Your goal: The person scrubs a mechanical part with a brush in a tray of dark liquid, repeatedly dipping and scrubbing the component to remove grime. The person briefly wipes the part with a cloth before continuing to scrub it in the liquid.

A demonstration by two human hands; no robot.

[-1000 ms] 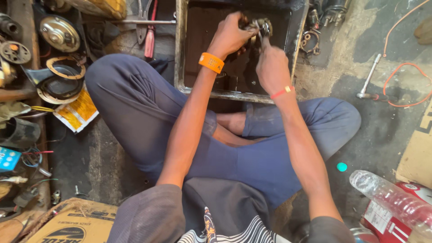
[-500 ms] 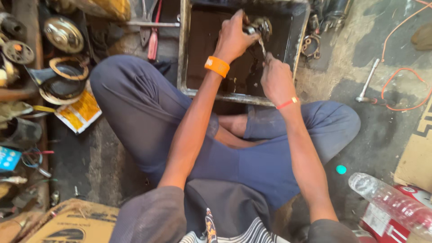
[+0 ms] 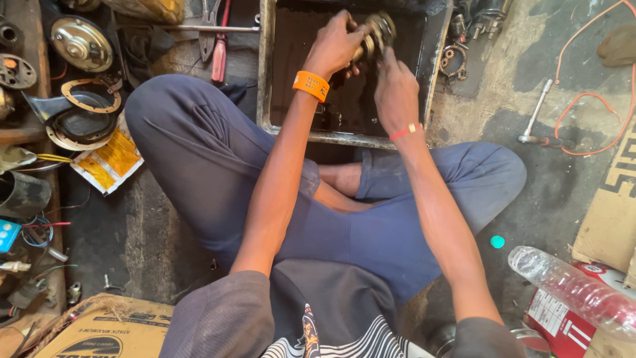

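I sit cross-legged in front of a dark metal tray (image 3: 267, 99) holding black oily liquid. My left hand (image 3: 336, 45), with an orange wristband, is closed around a round greasy metal part (image 3: 379, 30) held over the tray. My right hand (image 3: 395, 89), with a thin red band at the wrist, reaches up to the same part, its fingers touching the lower side; whether it holds a small tool is hidden.
Round metal discs and rings (image 3: 83, 43) lie on the left with a yellow packet (image 3: 109, 161). A red-handled tool (image 3: 219, 50) rests beside the tray. A hammer (image 3: 535, 118) and orange wire (image 3: 583, 99) lie right. A plastic bottle (image 3: 573, 290) and cardboard box (image 3: 99, 331) sit near me.
My view has shifted slightly, and both hands have turned the metal part a little over the tray; my right hand has moved closer under it.
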